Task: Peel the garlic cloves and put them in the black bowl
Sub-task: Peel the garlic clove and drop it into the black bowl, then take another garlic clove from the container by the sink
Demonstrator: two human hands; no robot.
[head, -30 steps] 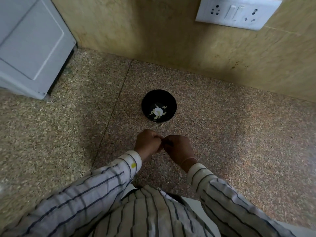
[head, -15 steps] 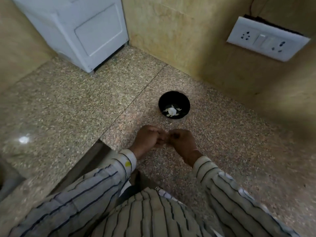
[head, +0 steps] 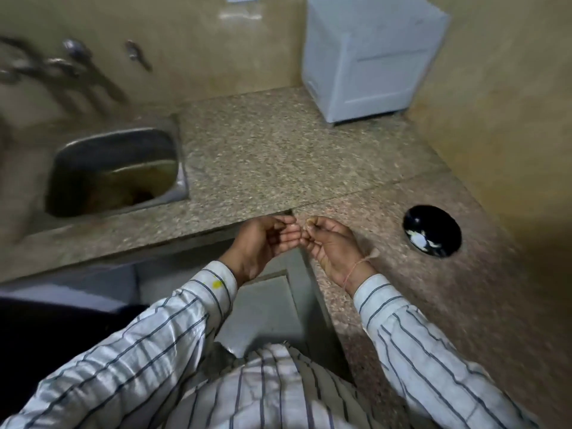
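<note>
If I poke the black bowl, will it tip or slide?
The bowl probably slides rather than tips: it looks low and wide. It seems light, with only a few white bits inside, and the counter looks polished, so it may skid easily.

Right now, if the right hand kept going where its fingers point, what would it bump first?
Probably the left hand: the right hand points its fingers at it, fingertips almost touching.

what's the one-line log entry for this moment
phase: peeling | left hand: pinches garlic clove | right hand: pinches same clove | black bowl: right of hands, pale pieces inside
</note>
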